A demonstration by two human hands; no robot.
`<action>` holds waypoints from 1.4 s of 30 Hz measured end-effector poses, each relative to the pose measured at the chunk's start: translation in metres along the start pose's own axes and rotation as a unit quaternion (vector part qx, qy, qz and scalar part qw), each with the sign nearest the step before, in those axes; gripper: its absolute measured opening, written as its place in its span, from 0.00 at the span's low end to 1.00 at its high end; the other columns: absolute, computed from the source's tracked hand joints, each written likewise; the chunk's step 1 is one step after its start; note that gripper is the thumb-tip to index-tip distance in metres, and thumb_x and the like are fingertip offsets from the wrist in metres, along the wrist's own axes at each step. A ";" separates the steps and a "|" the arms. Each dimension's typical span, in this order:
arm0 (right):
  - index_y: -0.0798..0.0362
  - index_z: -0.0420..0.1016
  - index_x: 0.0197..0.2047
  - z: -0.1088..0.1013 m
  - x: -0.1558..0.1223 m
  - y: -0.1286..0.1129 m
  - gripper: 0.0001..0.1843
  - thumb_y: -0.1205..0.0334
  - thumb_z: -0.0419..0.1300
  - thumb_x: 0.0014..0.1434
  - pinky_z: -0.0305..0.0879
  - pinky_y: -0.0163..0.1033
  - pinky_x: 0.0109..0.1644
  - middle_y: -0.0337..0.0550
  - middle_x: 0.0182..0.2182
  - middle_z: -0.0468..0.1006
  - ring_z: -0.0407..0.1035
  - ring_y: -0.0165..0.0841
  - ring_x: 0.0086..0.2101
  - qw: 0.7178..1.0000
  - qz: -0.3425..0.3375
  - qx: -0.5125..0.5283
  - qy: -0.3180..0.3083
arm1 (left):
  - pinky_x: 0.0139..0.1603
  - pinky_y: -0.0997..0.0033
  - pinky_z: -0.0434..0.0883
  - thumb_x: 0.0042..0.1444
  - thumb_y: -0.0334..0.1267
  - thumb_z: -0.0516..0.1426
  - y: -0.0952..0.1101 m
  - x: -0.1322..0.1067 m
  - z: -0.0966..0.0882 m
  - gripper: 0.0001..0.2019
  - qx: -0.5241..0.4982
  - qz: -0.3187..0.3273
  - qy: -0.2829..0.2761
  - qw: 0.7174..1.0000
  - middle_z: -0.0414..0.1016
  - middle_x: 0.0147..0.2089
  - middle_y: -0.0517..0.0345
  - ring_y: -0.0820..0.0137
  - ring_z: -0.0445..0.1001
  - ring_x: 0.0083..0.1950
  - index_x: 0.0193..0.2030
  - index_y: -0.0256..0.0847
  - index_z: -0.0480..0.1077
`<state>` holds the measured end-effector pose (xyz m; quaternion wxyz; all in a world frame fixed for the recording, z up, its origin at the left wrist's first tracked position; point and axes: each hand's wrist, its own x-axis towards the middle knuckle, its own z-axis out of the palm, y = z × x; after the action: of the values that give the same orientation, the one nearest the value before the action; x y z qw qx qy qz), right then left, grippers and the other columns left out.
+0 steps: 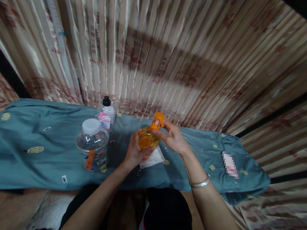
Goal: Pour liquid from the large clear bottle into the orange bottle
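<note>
An orange-topped spray bottle (pixel 147 139) with yellow-orange liquid is held a little above the cloth-covered table, tilted slightly. My left hand (pixel 136 149) wraps round its body from the left. Up at the orange spray head (pixel 157 121), the fingers of my right hand (pixel 175 136) are closed on it from the right; a silver bangle circles that wrist. Partly hidden beneath the bottle lies a white folded cloth or tissue (pixel 156 157). To the left stands a large clear jar (pixel 96 146) with a white lid and an orange label.
Behind the jar is a white and pink bottle (pixel 105 117) with a black cap. A blurred white and pink item (pixel 230 165) lies at the right of the table. Teal patterned fabric (pixel 47 160) covers the table, with pleated curtains (pixel 157 53) behind it.
</note>
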<state>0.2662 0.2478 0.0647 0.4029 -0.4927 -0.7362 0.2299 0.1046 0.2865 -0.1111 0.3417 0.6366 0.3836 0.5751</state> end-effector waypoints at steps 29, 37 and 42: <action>0.51 0.87 0.50 -0.010 0.006 -0.002 0.32 0.33 0.79 0.56 0.72 0.55 0.71 0.49 0.50 0.89 0.80 0.50 0.59 0.992 0.043 0.118 -0.002 | 0.62 0.41 0.80 0.71 0.50 0.67 -0.006 0.000 0.000 0.25 0.043 0.018 -0.006 0.999 0.79 0.66 0.43 0.52 0.81 0.62 0.69 0.42 0.75; 0.50 0.87 0.49 -0.026 0.003 -0.017 0.34 0.29 0.79 0.56 0.76 0.55 0.67 0.45 0.47 0.90 0.83 0.47 0.52 0.997 0.038 0.062 0.021 | 0.63 0.41 0.80 0.72 0.49 0.67 -0.004 0.002 0.001 0.25 0.044 0.017 -0.005 0.999 0.78 0.67 0.43 0.51 0.81 0.63 0.69 0.42 0.75; 0.46 0.84 0.48 -0.076 0.009 -0.058 0.27 0.35 0.80 0.59 0.82 0.47 0.55 0.40 0.43 0.86 0.83 0.41 0.48 0.982 -0.064 0.063 0.164 | 0.62 0.42 0.80 0.72 0.49 0.67 -0.005 0.002 0.001 0.24 0.039 0.012 -0.006 0.999 0.78 0.68 0.43 0.52 0.81 0.63 0.69 0.42 0.75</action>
<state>0.2955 0.2279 0.1537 0.5628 -0.4488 -0.6741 0.1656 0.1054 0.2908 -0.1149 0.3116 0.6580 0.3959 0.5596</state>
